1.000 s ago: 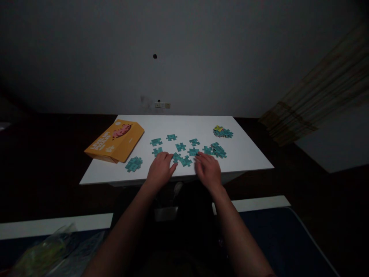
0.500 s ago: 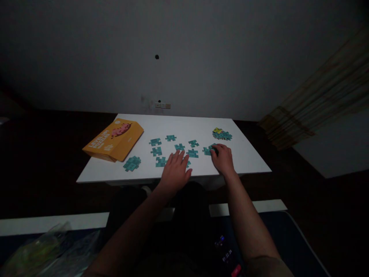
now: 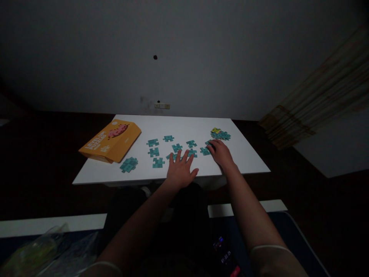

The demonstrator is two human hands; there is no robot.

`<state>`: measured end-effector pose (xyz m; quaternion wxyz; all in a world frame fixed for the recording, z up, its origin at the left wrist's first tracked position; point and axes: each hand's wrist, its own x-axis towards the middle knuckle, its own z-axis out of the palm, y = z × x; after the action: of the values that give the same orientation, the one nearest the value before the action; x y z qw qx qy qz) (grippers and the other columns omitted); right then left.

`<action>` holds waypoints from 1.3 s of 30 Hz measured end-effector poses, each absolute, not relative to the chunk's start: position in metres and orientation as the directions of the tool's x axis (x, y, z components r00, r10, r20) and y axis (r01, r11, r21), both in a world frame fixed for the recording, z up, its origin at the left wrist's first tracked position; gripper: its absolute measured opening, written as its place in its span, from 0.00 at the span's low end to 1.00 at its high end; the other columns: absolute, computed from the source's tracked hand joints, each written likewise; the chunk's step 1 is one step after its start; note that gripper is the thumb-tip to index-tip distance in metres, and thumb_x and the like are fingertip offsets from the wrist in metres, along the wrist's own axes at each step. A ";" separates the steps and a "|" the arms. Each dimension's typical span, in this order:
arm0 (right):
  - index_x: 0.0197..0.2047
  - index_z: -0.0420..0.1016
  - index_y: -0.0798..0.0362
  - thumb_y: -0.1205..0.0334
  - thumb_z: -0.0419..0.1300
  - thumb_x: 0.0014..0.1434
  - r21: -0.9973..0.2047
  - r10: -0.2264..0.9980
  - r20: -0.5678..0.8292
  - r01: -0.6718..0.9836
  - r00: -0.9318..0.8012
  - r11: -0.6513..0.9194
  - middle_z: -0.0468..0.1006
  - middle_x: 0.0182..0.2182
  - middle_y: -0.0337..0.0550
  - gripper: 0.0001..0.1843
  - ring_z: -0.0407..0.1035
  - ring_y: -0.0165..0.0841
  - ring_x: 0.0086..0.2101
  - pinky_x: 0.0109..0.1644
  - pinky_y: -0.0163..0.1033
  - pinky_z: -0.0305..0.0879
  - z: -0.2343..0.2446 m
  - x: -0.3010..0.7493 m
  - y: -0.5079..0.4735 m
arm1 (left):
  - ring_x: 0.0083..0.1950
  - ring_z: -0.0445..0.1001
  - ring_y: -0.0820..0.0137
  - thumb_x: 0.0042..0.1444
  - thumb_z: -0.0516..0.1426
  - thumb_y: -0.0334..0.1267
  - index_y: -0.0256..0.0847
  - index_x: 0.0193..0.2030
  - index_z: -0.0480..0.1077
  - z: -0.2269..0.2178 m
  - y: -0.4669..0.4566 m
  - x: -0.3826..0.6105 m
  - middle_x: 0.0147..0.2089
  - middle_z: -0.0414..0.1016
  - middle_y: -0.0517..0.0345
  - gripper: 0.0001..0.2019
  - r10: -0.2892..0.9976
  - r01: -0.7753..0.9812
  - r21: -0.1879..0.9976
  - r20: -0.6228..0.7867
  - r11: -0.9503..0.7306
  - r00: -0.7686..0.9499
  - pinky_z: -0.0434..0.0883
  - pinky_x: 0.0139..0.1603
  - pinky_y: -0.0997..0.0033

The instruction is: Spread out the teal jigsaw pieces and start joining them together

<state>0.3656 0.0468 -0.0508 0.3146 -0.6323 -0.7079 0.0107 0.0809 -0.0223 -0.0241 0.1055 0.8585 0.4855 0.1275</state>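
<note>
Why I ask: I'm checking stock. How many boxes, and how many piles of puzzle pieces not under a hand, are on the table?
Orange box: 1
Piles: 2 (near-left pile, far-right pile)
Total: 3
The left hand partly covers some loose pieces, so those go uncounted.

Loose teal jigsaw pieces (image 3: 158, 163) lie flat, spread between overlapping piles (image 3: 129, 164).

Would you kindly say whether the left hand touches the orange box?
Apart: the head view shows white table and teal puzzle pieces between the left hand and the orange box.
</note>
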 end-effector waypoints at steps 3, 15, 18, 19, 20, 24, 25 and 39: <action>0.60 0.87 0.53 0.53 0.63 0.74 -0.384 0.909 0.415 0.896 -0.048 0.223 0.84 0.61 0.59 0.19 0.77 0.51 0.61 0.70 0.57 0.72 -0.048 0.349 0.061 | 0.89 0.47 0.34 0.77 0.53 0.62 0.53 0.86 0.59 -0.025 -0.022 0.082 0.89 0.53 0.48 0.36 0.864 0.816 0.288 0.109 -0.501 0.492 0.43 0.84 0.16; 0.56 0.90 0.53 0.44 0.67 0.69 -0.735 0.839 0.477 0.642 0.260 0.220 0.89 0.55 0.58 0.24 0.82 0.53 0.56 0.69 0.63 0.74 -0.036 0.321 0.085 | 0.90 0.46 0.40 0.76 0.51 0.64 0.54 0.86 0.58 -0.020 -0.025 0.080 0.90 0.50 0.49 0.38 0.869 0.830 0.269 0.069 -0.489 0.490 0.41 0.85 0.18; 0.55 0.91 0.52 0.41 0.68 0.68 -0.782 0.834 0.448 0.592 0.321 0.193 0.90 0.53 0.58 0.26 0.83 0.54 0.54 0.67 0.65 0.76 -0.033 0.336 0.054 | 0.90 0.45 0.39 0.76 0.52 0.64 0.50 0.86 0.59 -0.020 -0.021 0.080 0.90 0.49 0.45 0.39 0.869 0.831 0.272 0.053 -0.486 0.492 0.40 0.86 0.19; 0.55 0.91 0.51 0.40 0.68 0.68 -0.775 0.846 0.446 0.599 0.292 0.201 0.90 0.53 0.57 0.25 0.84 0.53 0.54 0.67 0.65 0.77 -0.033 0.339 0.040 | 0.90 0.45 0.39 0.76 0.52 0.64 0.48 0.86 0.59 -0.020 -0.019 0.081 0.90 0.49 0.44 0.39 0.869 0.831 0.272 0.045 -0.485 0.493 0.40 0.86 0.20; 0.55 0.91 0.50 0.40 0.69 0.68 -0.757 0.861 0.448 0.614 0.241 0.222 0.90 0.54 0.56 0.25 0.84 0.53 0.55 0.67 0.65 0.77 -0.035 0.342 0.026 | 0.90 0.44 0.39 0.76 0.52 0.64 0.47 0.86 0.59 -0.020 -0.016 0.081 0.90 0.48 0.43 0.39 0.869 0.832 0.272 0.035 -0.483 0.493 0.40 0.86 0.20; 0.56 0.90 0.45 0.43 0.70 0.69 -0.644 0.889 0.458 0.686 -0.008 0.338 0.88 0.59 0.53 0.20 0.83 0.52 0.59 0.69 0.64 0.78 -0.048 0.346 -0.022 | 0.91 0.42 0.38 0.76 0.53 0.62 0.41 0.86 0.57 -0.017 0.001 0.092 0.90 0.47 0.39 0.41 0.871 0.839 0.267 0.007 -0.475 0.491 0.39 0.87 0.25; 0.57 0.90 0.45 0.44 0.70 0.69 -0.616 0.889 0.456 0.706 -0.043 0.350 0.88 0.60 0.53 0.20 0.83 0.52 0.60 0.70 0.65 0.77 -0.051 0.346 -0.029 | 0.91 0.42 0.38 0.76 0.52 0.61 0.40 0.86 0.58 -0.015 0.008 0.097 0.90 0.48 0.39 0.40 0.870 0.839 0.260 0.010 -0.477 0.492 0.38 0.88 0.27; 0.72 0.79 0.45 0.54 0.73 0.68 -0.408 0.923 0.301 0.842 -0.239 0.351 0.86 0.63 0.54 0.30 0.84 0.53 0.59 0.65 0.60 0.81 -0.013 0.378 -0.063 | 0.71 0.75 0.47 0.70 0.64 0.46 0.42 0.70 0.75 0.024 0.129 0.172 0.69 0.80 0.39 0.24 0.855 0.823 0.272 0.000 -0.498 0.518 0.76 0.66 0.52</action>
<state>0.3776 -0.0629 -0.0131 0.2504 -0.5637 -0.7830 0.0804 0.1720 0.1287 0.0237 0.1199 0.8629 0.4864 0.0675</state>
